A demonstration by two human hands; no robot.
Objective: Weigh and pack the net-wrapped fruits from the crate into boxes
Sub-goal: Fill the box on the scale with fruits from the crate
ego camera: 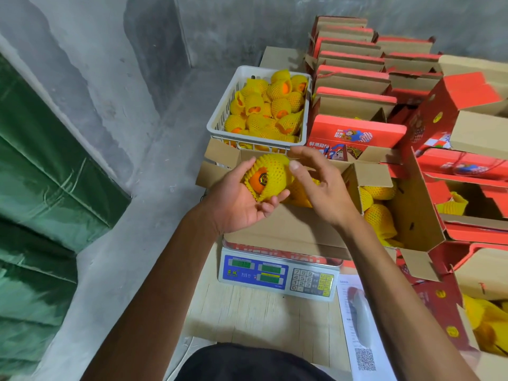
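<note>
A person's left hand (242,199) is cupping a round orange fruit in a yellow foam net sleeve (268,177), fingers curled under it and thumb along its far side. The net is a stretchy honeycomb mesh, open on the side facing the camera, where glossy orange skin and a small round dark sticker are showing. The right hand (321,185) is hovering just right of the fruit with fingers spread and relaxed, its thumb tip touching or nearly touching the net; this grip is released and holding nothing.

The fruit is hanging above the left end of an open brown cardboard box with red printed sides (288,232). The box is sitting on a white electronic scale with a blue display panel and grey keypad (277,273), which is resting on a pale wooden bench (247,312). More yellow-netted fruits (380,213) are lying in the right part of the box.

Just behind the box, a white plastic slatted crate (220,116) is holding a heap of the same netted fruits. To the right of the box, red and brown cartons (354,78) are standing in rows. A printed paper sheet with a QR code (360,339) is lying right of the scale.
</note>
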